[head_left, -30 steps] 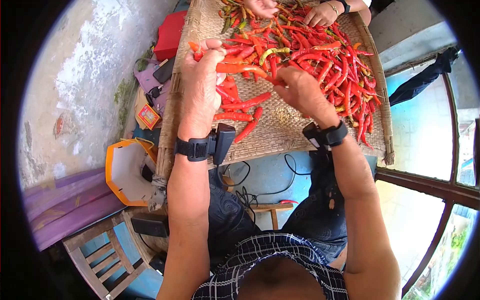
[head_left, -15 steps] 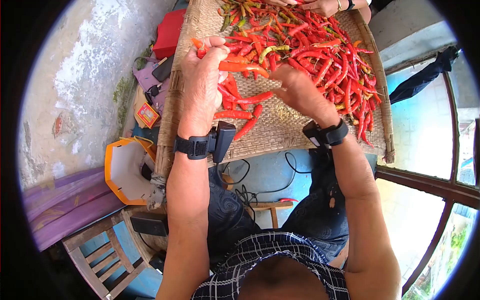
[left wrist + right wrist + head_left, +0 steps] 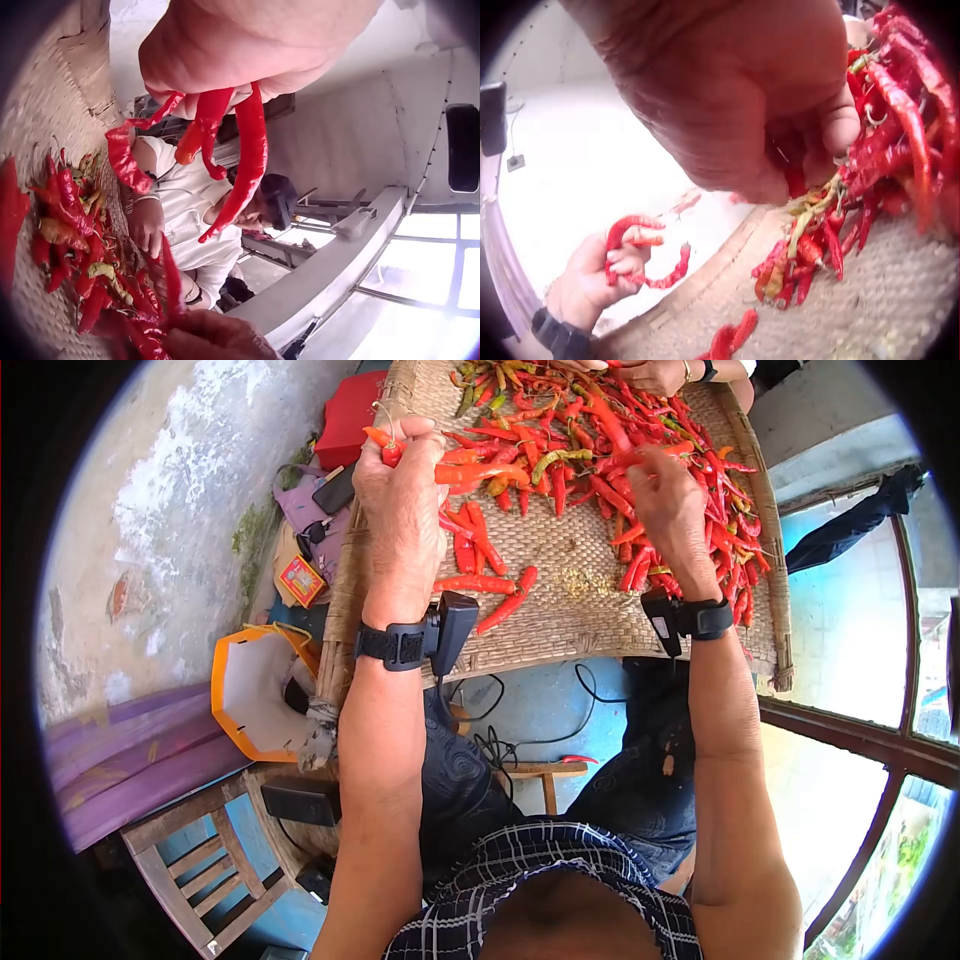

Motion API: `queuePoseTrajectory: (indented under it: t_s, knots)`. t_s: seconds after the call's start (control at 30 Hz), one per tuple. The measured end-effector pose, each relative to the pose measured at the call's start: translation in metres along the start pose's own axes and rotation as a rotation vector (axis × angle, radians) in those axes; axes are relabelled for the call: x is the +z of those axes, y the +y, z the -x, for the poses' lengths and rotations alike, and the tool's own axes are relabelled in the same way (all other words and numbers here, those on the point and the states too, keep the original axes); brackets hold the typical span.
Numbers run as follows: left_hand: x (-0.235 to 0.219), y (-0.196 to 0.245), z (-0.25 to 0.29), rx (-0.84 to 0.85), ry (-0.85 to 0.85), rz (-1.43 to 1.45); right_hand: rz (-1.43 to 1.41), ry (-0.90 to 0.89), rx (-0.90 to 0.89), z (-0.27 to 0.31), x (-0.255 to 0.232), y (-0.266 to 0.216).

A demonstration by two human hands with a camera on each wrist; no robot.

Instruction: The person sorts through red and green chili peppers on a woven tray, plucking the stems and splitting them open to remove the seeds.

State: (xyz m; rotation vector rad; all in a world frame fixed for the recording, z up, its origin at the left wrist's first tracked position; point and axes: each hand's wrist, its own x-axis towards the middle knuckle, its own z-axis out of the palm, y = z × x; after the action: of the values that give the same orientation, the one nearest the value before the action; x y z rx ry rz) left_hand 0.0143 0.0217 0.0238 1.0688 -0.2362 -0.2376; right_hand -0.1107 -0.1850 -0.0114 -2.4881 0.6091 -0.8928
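My left hand (image 3: 400,510) grips several red chili peppers (image 3: 251,150) over the left part of a woven tray (image 3: 545,635). Their tips stick out past the fingers, and one stem end shows by the thumb side. Over the near side of the big chili heap (image 3: 720,530), my right hand (image 3: 668,510) pinches one red chili pepper (image 3: 172,281); in the right wrist view the fingers partly hide it. A few chili peppers (image 3: 480,584) lie apart on the tray beneath my left hand.
Across the tray another person's hands (image 3: 655,375) work at the heap. Pale seeds (image 3: 590,582) are scattered on the weave. A red bag (image 3: 350,420) and an orange-rimmed box (image 3: 262,695) stand to the left, a window frame (image 3: 850,730) to the right. Black cables (image 3: 490,745) hang below.
My right hand has moved right, away from the left hand to the heap, and now pinches a chili pepper. The left hand keeps its bunch. The other person's hands have drawn together.
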Motion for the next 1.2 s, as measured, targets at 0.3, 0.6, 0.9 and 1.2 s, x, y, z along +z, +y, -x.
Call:
queuePoseTrajectory:
  t_s: [0.3, 0.6, 0.9, 1.2]
  knots:
    - [0.000, 0.000, -0.001, 0.033, 0.029, -0.078, -0.194, -0.443, -0.212, 0.036, 0.049, -0.042]
    - [-0.006, -0.005, -0.006, 0.117, 0.073, -0.109, 0.211, -0.763, 0.064, 0.035, 0.085, -0.105]
    - [-0.008, -0.004, -0.005, 0.057, -0.010, -0.084, -0.485, -0.859, 0.312, 0.028, 0.070, -0.066]
    - [0.003, -0.023, 0.009, -0.180, -0.493, -0.348, -0.967, -0.543, 0.496, 0.031, 0.005, -0.038]
